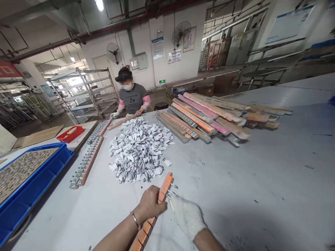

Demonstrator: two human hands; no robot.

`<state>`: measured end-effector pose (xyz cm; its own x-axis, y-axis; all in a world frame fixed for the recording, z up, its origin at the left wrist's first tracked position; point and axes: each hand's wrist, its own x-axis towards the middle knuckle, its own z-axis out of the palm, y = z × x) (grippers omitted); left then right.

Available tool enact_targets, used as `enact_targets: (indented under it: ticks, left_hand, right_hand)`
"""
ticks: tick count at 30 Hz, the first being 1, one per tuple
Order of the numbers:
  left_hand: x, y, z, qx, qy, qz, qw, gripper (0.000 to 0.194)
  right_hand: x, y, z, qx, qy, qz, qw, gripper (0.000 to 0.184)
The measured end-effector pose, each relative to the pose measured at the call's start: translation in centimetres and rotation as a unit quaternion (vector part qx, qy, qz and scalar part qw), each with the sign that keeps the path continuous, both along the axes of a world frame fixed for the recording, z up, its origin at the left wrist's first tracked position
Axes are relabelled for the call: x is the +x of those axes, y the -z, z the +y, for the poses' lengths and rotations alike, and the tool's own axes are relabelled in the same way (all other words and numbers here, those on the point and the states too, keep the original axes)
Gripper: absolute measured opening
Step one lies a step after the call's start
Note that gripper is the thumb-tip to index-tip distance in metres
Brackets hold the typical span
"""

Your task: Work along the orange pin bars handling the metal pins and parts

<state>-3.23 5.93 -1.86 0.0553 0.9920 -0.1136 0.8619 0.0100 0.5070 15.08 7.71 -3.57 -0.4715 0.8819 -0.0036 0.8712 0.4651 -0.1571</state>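
My bare left hand (150,205) grips a long orange slotted bar (165,184) that lies on the grey table (235,181) and runs toward me. My right hand (186,215), in a white knit glove, pinches a small white piece against the bar's right side, beside two small metal clips (172,188) sticking out near its far end. Just beyond the bar lies a big heap of small white pieces (140,150).
A stack of long orange and pink bars (206,116) lies at the back right. Filled bars (87,158) lie along the left edge, beside a blue crate (34,181) and a red box (70,134). A person (132,97) works a bar at the far end.
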Motion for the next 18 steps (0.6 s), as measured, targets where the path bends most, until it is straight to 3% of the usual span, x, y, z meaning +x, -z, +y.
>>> enact_targets:
  ticks: [6, 13, 18]
  left_hand:
    - [0.0, 0.8, -0.4, 0.026, -0.010, -0.025, 0.999, 0.024]
    - [0.1, 0.6, -0.6, 0.020, -0.011, -0.035, 0.999, 0.026]
    - [0.2, 0.5, -0.4, 0.013, 0.024, -0.002, 1.000, 0.027]
  right_hand:
    - [-0.2, -0.6, -0.4, -0.040, -0.012, -0.026, 0.999, 0.043]
    - [-0.4, -0.7, -0.7, -0.057, 0.010, -0.015, 0.998, 0.044]
    - [-0.6, 0.4, 0.0, -0.019, 0.002, 0.023, 1.000, 0.026]
